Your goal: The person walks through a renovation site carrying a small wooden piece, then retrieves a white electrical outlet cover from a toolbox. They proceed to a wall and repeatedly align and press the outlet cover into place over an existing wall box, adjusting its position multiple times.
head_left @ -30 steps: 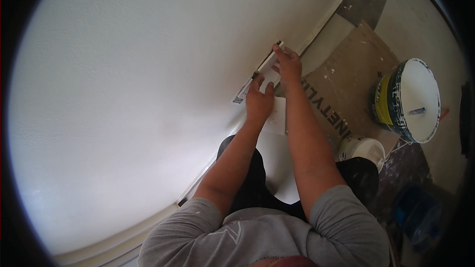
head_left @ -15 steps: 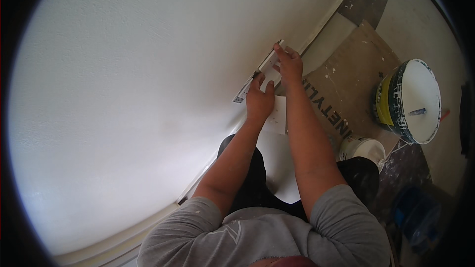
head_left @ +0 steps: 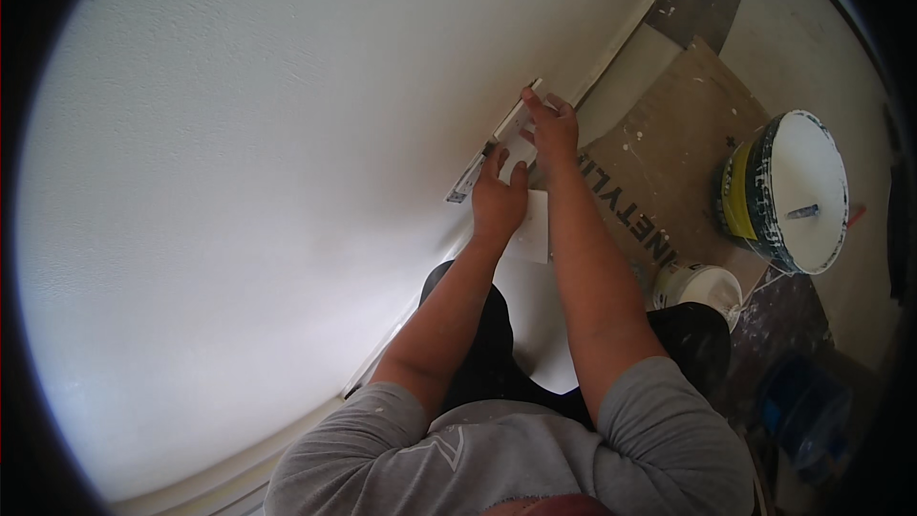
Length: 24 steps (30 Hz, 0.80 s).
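Note:
Both hands are at a long, narrow, white-smeared blade that lies slanted against the white wall, low down near its bottom edge. My left hand grips its nearer half, fingertips at a small dark patch on it, thumb raised apart. Farther along, my right hand holds the far half between thumb and fingers; part of that grip is hidden behind the hand. Just below my left hand a flat white sheet or board with a few specks shows between my forearms.
Brown cardboard with paint spots covers the floor at right. On it stands a large bucket of white material with a stick-like handle poking out. A smaller white tub is beside my right knee; a blue water bottle lies behind it.
The blade and both hands have shifted very slightly to the left along the wall. The grip looks the same, and the view has tilted a little.

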Motion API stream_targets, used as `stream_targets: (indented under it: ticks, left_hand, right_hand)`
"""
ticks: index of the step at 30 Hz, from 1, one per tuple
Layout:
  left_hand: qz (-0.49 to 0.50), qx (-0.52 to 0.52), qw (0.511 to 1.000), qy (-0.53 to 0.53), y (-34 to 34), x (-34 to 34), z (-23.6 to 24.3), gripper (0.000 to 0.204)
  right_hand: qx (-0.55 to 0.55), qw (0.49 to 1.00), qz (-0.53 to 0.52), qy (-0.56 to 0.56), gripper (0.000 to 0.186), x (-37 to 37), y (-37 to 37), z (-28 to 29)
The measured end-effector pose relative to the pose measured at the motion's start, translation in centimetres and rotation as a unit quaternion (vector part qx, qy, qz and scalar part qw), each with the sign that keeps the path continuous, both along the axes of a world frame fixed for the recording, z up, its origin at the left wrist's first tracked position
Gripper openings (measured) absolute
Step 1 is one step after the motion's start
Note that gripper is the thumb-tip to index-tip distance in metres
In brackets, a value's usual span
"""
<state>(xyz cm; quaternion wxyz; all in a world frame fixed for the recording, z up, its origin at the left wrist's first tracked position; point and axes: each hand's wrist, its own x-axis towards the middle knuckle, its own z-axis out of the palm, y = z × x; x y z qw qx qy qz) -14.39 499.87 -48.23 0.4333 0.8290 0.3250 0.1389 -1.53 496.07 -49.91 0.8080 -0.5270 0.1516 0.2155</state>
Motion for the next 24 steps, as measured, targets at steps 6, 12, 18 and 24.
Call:
stream_targets:
  ticks: [6, 12, 18, 24]
  left_hand:
    - [0.0, 0.024, 1.0, -0.013, -0.2, 0.1, 0.0, 0.056]
    - [-0.004, 0.047, 0.999, -0.027, -0.4, 0.0, 0.5, 0.056]
    - [-0.002, 0.046, 0.999, -0.001, -0.1, -0.1, 1.4, 0.054]
    - [-0.019, 0.053, 0.998, -0.012, 0.1, -0.2, 1.5, 0.054]
  right_hand:
    - [0.003, 1.0, 0.008, -0.001, 0.085, 0.1, -0.2, 0.0]
    - [0.01, 1.0, 0.027, -0.01, 0.083, 0.1, -0.3, -0.4]
    - [-0.055, 0.996, 0.046, -0.047, 0.082, -0.3, -0.1, 0.0]
    - [-0.069, 0.995, 0.043, -0.061, 0.082, -0.4, -0.1, -0.2]
